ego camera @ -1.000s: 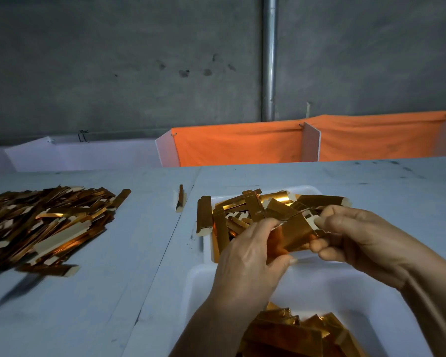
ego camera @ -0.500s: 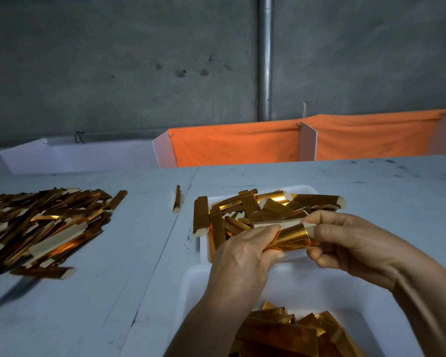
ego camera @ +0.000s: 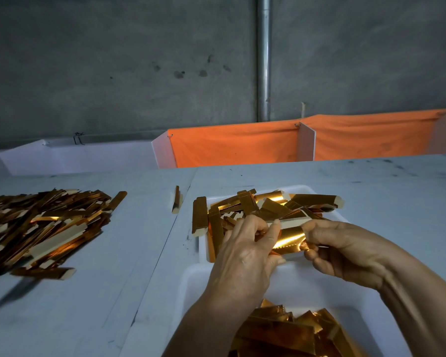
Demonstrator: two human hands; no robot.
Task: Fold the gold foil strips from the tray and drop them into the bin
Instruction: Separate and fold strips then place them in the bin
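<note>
Grey concrete wall (ego camera: 113, 60) fills the background, with a metal pipe (ego camera: 264, 57) running straight down it and an orange cloth (ego camera: 242, 143) draped over white partition boards behind the work surface. Below that lies a pale white table (ego camera: 88, 292), scuffed and marked with dark specks.

Far on the table sits a shallow white tray (ego camera: 337, 215) heaped with flat gold foil strips (ego camera: 268, 204), several hanging over its left rim. Nearer, a white bin (ego camera: 307, 287) holds a pile of folded gold pieces (ego camera: 281, 333) at its near end. To the left, a loose heap of gold strips (ego camera: 41, 222) spreads over the table, and one single strip (ego camera: 176, 199) lies apart between heap and tray.

One foil strip (ego camera: 290, 239) is held in the air just above the gap between tray and bin — bent into a curve, its shiny gold face catching bright light, its pale backing showing along the top edge. The left hand (ego camera: 245, 256) pinches its left end with curled fingers and thumb; the right hand (ego camera: 345, 251) grips the right end the same way.
</note>
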